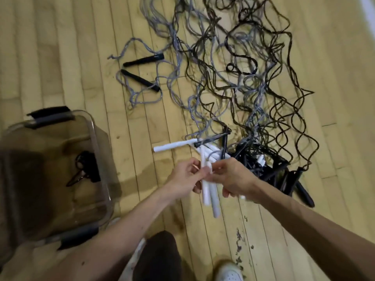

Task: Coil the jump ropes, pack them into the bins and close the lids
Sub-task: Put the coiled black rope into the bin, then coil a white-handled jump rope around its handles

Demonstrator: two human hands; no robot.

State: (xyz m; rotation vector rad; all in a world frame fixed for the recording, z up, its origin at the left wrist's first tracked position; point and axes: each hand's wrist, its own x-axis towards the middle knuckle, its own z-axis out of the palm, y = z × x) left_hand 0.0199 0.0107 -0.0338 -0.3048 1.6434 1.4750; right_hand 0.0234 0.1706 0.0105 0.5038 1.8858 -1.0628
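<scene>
To the left stands a clear bin (100, 159) with grey latches, its lid off, and one dark coiled rope (85, 169) lies on its bottom. Just past it on the wooden floor (60, 57), two black handles (144, 60) lie apart from the rest, joined by a loose grey cord. In the middle the person's hands meet above the floor. The left hand (182, 179) has its fingers curled round a pair of white handles (211, 197), and the right hand (231, 179) pinches the same pair from the other side, so the handles hang down between them. Another white handle (172, 147) lies flat on the floor just beyond the hands. Further right a big tangle of grey and black ropes (243, 78) sprawls uncoiled across the boards, ending in a heap of black handles (284, 179) beside the right wrist. A white shoe (229, 270) shows at the bottom edge.
</scene>
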